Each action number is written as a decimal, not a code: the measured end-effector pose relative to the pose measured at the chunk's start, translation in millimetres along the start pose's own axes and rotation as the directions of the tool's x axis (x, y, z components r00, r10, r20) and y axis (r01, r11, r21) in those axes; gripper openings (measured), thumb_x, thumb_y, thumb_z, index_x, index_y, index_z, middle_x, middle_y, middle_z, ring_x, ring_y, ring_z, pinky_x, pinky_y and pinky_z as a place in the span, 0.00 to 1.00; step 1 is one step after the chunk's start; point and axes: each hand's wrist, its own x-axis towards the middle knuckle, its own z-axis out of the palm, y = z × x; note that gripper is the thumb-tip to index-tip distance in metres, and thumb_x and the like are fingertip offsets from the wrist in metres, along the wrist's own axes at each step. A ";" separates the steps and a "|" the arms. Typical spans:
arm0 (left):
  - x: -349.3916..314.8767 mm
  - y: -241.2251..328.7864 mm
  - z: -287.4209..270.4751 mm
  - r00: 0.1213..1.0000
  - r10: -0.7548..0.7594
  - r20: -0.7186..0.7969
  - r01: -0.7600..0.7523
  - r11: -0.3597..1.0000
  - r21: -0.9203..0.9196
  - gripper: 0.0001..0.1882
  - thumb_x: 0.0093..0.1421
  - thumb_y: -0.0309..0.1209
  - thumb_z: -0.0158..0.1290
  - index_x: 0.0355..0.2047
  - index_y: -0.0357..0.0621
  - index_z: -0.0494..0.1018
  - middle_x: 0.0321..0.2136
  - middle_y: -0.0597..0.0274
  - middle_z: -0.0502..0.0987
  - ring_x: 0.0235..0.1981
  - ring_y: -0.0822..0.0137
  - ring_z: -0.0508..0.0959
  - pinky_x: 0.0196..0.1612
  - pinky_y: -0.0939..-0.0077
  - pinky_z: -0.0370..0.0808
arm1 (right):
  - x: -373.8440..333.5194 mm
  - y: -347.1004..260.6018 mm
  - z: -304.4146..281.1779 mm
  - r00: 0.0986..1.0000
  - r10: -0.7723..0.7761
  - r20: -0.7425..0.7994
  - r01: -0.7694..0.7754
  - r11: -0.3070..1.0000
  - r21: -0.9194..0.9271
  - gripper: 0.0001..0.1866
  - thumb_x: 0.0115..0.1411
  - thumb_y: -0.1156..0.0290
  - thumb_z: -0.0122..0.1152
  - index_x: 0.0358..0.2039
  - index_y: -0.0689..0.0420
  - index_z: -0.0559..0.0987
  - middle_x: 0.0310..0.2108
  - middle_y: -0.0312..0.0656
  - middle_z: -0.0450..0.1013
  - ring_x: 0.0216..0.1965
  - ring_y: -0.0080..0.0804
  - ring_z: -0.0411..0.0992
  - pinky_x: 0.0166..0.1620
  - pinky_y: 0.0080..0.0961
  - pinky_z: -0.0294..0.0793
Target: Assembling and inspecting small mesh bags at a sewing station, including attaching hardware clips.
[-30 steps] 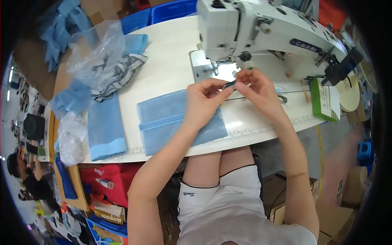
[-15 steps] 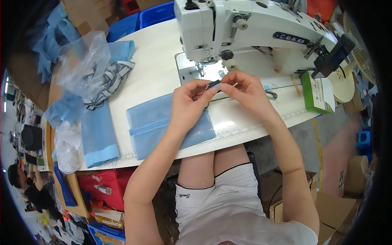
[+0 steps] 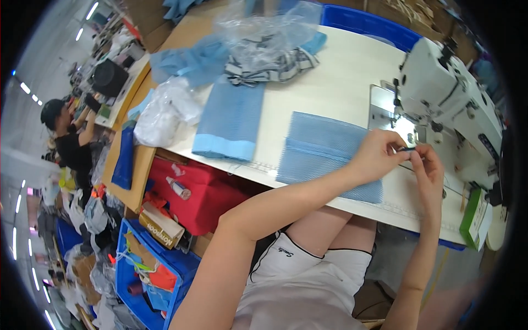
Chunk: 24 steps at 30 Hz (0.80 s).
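Note:
In front of the sewing machine (image 3: 448, 82), my left hand (image 3: 379, 154) and my right hand (image 3: 429, 168) meet with their fingertips pinched on a small dark strip (image 3: 407, 149). Its exact kind is too small to make out. Just beyond the fingers lies the machine's lit needle area and metal plate (image 3: 380, 110). A light blue mesh piece (image 3: 316, 146) with a seam band across it lies flat on the white table (image 3: 341, 71), partly under my left forearm.
Left along the table lie a folded blue mesh panel (image 3: 228, 121), a striped strap bundle (image 3: 269, 69) under clear plastic, and a white plastic bag (image 3: 168, 110). A green-and-white box (image 3: 476, 220) stands at the right. Below left are a red cloth (image 3: 203, 198) and a blue crate (image 3: 124, 275).
My view has swung to the left, so the machine and hands now appear further right. Both hands still pinch the small dark strip, and the mesh piece still lies beside them.

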 end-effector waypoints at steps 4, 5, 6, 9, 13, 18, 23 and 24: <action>-1.4 -2.9 1.8 0.999 -0.023 -0.022 0.024 0.999 0.040 0.10 0.57 0.30 0.67 0.33 0.34 0.82 0.22 0.62 0.78 0.24 0.75 0.74 0.29 0.76 0.73 | -0.9 -9.4 7.9 0.999 0.034 0.008 -0.034 0.998 -0.062 0.08 0.72 0.67 0.58 0.38 0.58 0.73 0.32 0.27 0.66 0.35 0.15 0.63 0.39 0.16 0.62; -1.8 -2.4 2.4 0.999 -0.021 -0.030 0.022 0.999 0.043 0.10 0.57 0.30 0.67 0.33 0.34 0.82 0.22 0.62 0.78 0.24 0.75 0.74 0.29 0.76 0.73 | -0.8 -9.7 7.6 0.999 0.030 0.015 -0.029 0.998 -0.060 0.08 0.72 0.67 0.58 0.38 0.58 0.73 0.32 0.27 0.66 0.35 0.15 0.63 0.39 0.16 0.62; -2.3 -1.9 3.0 0.999 -0.013 -0.037 0.015 0.998 0.056 0.10 0.57 0.30 0.67 0.32 0.34 0.82 0.22 0.61 0.79 0.23 0.74 0.74 0.29 0.75 0.73 | -0.9 -10.4 6.3 0.998 0.049 0.046 -0.046 0.997 -0.065 0.08 0.73 0.67 0.56 0.40 0.58 0.73 0.33 0.28 0.66 0.36 0.15 0.63 0.40 0.16 0.62; -1.6 1.1 1.4 1.000 0.002 -0.022 0.000 0.996 0.090 0.13 0.57 0.32 0.67 0.36 0.34 0.81 0.25 0.57 0.80 0.25 0.69 0.77 0.30 0.72 0.74 | -0.1 -6.0 1.7 0.995 0.023 0.098 -0.018 0.998 -0.054 0.09 0.74 0.65 0.53 0.42 0.58 0.73 0.35 0.29 0.67 0.39 0.16 0.64 0.42 0.17 0.63; -8.3 9.9 0.1 0.996 0.051 -0.077 -0.028 0.960 0.279 0.30 0.57 0.37 0.68 0.56 0.37 0.73 0.42 0.48 0.82 0.41 0.54 0.82 0.44 0.63 0.78 | -0.4 -5.5 3.7 0.995 0.026 0.094 -0.031 0.998 0.055 0.12 0.76 0.61 0.49 0.45 0.57 0.74 0.39 0.31 0.69 0.42 0.17 0.65 0.48 0.17 0.64; -43.6 63.7 -37.6 0.896 0.437 -0.076 -0.364 0.822 0.439 0.39 0.57 0.38 0.68 0.65 0.41 0.66 0.53 0.46 0.78 0.53 0.48 0.79 0.58 0.58 0.74 | -2.2 -16.6 6.6 0.970 -0.023 0.241 -0.010 0.991 0.136 0.17 0.74 0.55 0.51 0.44 0.57 0.73 0.43 0.36 0.73 0.43 0.22 0.66 0.53 0.22 0.64; -112.6 126.1 -147.2 0.965 0.258 -0.052 -0.199 0.844 0.498 0.29 0.48 0.29 0.73 0.52 0.46 0.81 0.59 0.51 0.77 0.61 0.53 0.76 0.66 0.62 0.68 | -6.9 -17.5 -0.1 0.903 -0.062 0.426 -0.050 0.968 0.247 0.19 0.72 0.49 0.53 0.40 0.54 0.71 0.52 0.44 0.77 0.49 0.29 0.70 0.58 0.29 0.63; -127.3 130.7 -170.7 0.973 0.211 -0.091 -0.117 0.796 0.594 0.31 0.48 0.28 0.72 0.55 0.48 0.79 0.62 0.51 0.74 0.64 0.53 0.73 0.69 0.58 0.64 | -8.3 -26.2 4.8 0.864 -0.083 0.496 -0.037 0.973 0.227 0.19 0.72 0.49 0.53 0.38 0.53 0.70 0.55 0.47 0.76 0.55 0.33 0.70 0.60 0.32 0.62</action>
